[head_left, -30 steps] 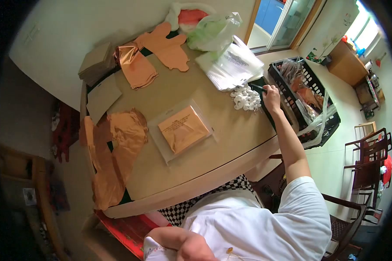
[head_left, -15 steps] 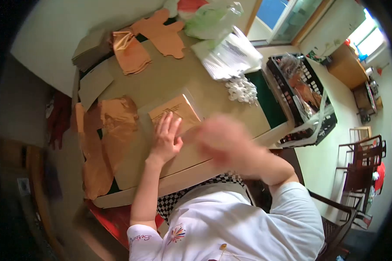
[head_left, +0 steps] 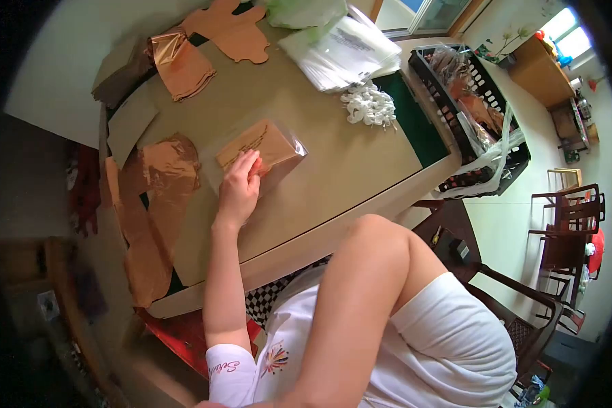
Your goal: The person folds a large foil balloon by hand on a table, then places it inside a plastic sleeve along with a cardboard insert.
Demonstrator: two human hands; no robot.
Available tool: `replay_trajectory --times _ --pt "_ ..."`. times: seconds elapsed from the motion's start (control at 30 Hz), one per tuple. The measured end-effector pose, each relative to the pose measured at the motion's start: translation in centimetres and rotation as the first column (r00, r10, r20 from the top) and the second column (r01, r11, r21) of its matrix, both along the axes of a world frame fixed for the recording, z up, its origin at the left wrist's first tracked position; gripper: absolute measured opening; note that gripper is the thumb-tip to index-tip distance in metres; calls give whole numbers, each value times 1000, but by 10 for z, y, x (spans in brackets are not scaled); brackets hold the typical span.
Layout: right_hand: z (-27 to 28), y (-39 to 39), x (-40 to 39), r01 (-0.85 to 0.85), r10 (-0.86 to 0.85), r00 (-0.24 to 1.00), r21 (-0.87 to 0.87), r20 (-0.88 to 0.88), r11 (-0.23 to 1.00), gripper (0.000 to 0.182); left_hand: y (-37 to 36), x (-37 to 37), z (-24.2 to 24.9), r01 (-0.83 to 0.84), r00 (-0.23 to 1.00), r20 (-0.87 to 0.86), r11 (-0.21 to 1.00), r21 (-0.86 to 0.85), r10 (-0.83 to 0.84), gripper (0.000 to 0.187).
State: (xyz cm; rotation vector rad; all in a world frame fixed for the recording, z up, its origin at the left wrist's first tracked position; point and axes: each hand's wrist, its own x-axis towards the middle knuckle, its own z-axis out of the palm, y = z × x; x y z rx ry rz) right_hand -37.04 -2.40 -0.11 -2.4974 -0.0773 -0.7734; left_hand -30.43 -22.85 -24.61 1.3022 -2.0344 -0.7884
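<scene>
My left hand rests on a flat packet in the middle of the table, its fingers stretched close together over the near part. The packet looks like a folded copper-brown piece with dark print inside a clear plastic sleeve. Shiny plastic shows at its right edge. My right arm is bent sharply, with the forearm running down in front of my white shirt. Only a sliver of my right hand shows at the bottom edge; its fingers are hidden.
Copper-brown foil shapes lie at the left, with folded ones at the back. White plastic bags and a bundle of white ties sit back right. A black crate stands beyond the table's right edge.
My right hand has swung from beside the packet down toward my body and almost out of view. My left hand stays on the packet. The view has shifted.
</scene>
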Motion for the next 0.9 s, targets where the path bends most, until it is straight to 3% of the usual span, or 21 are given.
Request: replay_trajectory --times 0.03,0.07,0.13,0.2,0.23,0.27,0.3,0.33,0.37,0.4,0.43,0.57,0.67,0.77,0.87,0.9 --pt "-6 4 -2 50 -51 999 -81 -13 995 58 -4 0 3 15 998 -70 995 97 -9 40" --pt "-23 10 -4 164 -165 986 -284 21 945 63 -4 1 6 21 996 -91 989 149 -8 40" --pt "-33 2 -30 162 -161 987 -150 15 975 40 -3 -1 24 33 992 -129 968 249 -1 39" --pt "-43 -21 -60 144 -144 990 -11 8 990 18 -2 3 20 37 999 -43 992 117 -33 39" --pt "-60 -33 -67 215 -211 973 43 -94 976 14 -2 2 16 43 999 -7 998 52 -43 38" --pt "-83 -47 -76 296 -273 941 98 -201 950 10 -3 3 14 45 997 -59 993 111 -39 38" --pt "-103 -70 -89 337 -281 921 188 -271 922 30 -7 6 10 52 993 -111 984 171 -34 38" --pt "-124 -85 -97 447 -412 885 147 -217 883 25 -11 9 7 63 987 -161 972 228 -26 38" --pt "-134 -94 -111 633 -525 769 324 -366 703 26 -15 12 10 79 990 -133 968 238 -48 38" --pt "-155 -104 -120 706 -602 708 368 -369 604 23 -21 17 7 91 989 -138 964 250 -58 38" --pt "-179 -110 -133 728 -687 677 372 -264 576 17 -24 20 3 106 987 -142 959 264 -70 37" --pt "-188 -110 -164 805 -764 564 412 -314 426 18 -23 18 15 117 980 -192 948 297 -61 38" --pt "-186 -110 -171 817 -767 532 454 -359 355 18 -15 11 28 62 995 -92 929 365 -30 41" --pt "-186 -113 -180 867 -776 461 405 -430 291 20 -17 12 21 42 996 -82 942 333 -15 41" --pt "-202 -118 -200 939 -797 335 105 -503 329 20 -22 16 10 47 990 -141 943 329 0 40" --pt "-209 -119 -205 934 -785 342 95 -516 345 19 -24 16 9 53 986 -167 939 339 5 40"
